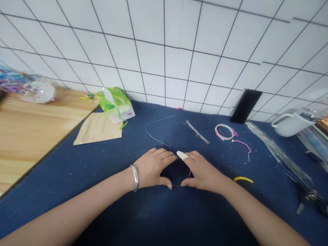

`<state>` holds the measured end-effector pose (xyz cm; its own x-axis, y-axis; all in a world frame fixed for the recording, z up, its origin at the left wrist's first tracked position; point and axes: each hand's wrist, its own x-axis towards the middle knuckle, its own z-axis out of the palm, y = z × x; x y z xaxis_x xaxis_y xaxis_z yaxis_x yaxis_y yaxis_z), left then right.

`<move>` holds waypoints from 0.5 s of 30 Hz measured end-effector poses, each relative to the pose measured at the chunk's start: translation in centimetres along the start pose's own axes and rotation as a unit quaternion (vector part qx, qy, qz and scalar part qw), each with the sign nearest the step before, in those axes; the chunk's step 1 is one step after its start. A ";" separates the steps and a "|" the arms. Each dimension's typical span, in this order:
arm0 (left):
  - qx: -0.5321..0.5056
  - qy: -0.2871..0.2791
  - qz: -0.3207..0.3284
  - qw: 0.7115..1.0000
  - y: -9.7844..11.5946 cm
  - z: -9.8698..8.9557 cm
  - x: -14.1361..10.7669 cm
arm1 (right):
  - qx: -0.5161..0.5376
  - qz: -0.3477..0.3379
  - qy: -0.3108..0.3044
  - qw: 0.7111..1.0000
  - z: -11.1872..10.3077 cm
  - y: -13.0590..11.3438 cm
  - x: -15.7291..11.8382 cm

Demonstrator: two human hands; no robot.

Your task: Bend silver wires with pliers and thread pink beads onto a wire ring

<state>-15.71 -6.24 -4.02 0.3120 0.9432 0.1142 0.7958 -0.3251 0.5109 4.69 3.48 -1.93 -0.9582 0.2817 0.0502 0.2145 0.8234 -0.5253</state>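
Between my two hands is a thin wire loop [177, 186], with small pink beads [189, 174] along its right side. My left hand [152, 165], with a silver bangle [135, 177] at its wrist, grips the loop's left side between thumb and fingers. On the right side, my right hand [202, 171] pinches it the same way. A white finger cover [182, 155] sits on one right fingertip. Much of the loop is hidden by my fingers. Just beyond lie a curved loose wire [145, 128] and a bundle of short wires [197, 132].
Right of the wires are a round clear dish [224, 132] and a pink cord [244, 144]. Farther right lie long wires [278, 151], dark-handled tools [314, 199] and a white mug [291, 123]. Brown paper [99, 131] and a green packet [115, 98] lie left. A tiled wall stands behind.
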 end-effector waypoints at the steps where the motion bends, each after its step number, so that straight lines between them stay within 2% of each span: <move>1: -0.004 -0.006 0.008 1.000 -0.1 -0.1 0.0 | -0.003 -0.001 -0.004 1.000 -0.1 0.0 0.0; 6: -0.020 -0.017 0.021 0.999 -0.5 -0.5 0.0 | -0.024 -0.009 -0.017 1.000 -0.2 0.1 -0.1; 15: 0.005 -0.010 0.009 1.000 0.0 -0.3 0.1 | -0.032 0.010 0.003 0.999 1.1 -0.1 0.1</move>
<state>-15.85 -6.12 -3.73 0.3367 0.9357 0.1052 0.7954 -0.3425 0.5000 4.40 2.90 -2.82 -0.9525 0.3012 0.0455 0.2455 0.8473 -0.4709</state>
